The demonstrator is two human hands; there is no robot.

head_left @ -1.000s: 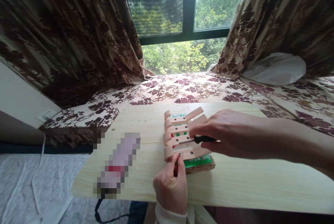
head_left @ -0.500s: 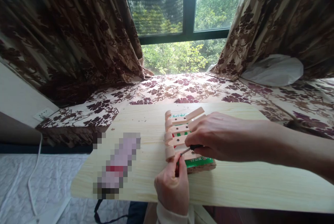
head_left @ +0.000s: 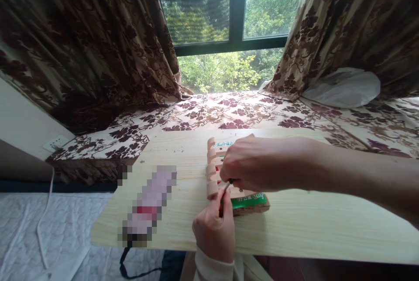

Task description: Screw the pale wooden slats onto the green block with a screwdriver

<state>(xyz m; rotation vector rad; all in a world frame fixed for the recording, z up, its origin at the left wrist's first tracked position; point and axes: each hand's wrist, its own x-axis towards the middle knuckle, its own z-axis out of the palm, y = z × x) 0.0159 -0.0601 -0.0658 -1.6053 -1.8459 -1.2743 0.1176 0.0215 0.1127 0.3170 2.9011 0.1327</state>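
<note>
My right hand is closed around a small screwdriver; its dark handle is mostly hidden in the fingers. The metal shaft slants down to the left, to my left hand. Thumb and forefinger of that hand are pinched at the screwdriver's tip, by the nearest wooden piece; what they grip is hidden. Several pale wooden pieces with rounded left ends and screw holes lie in a row across a box with a green printed top. My right hand covers most of their right ends.
The box rests on a light wooden table. To the left lies a pixelated pinkish object with a black cord. Small crumbs dot the tabletop. Behind it is a flower-patterned ledge with a white bag, below a window.
My right hand has shifted left with the screwdriver, covering more of the wooden pieces and of the handle. My left hand stays pinched at almost the same spot.
</note>
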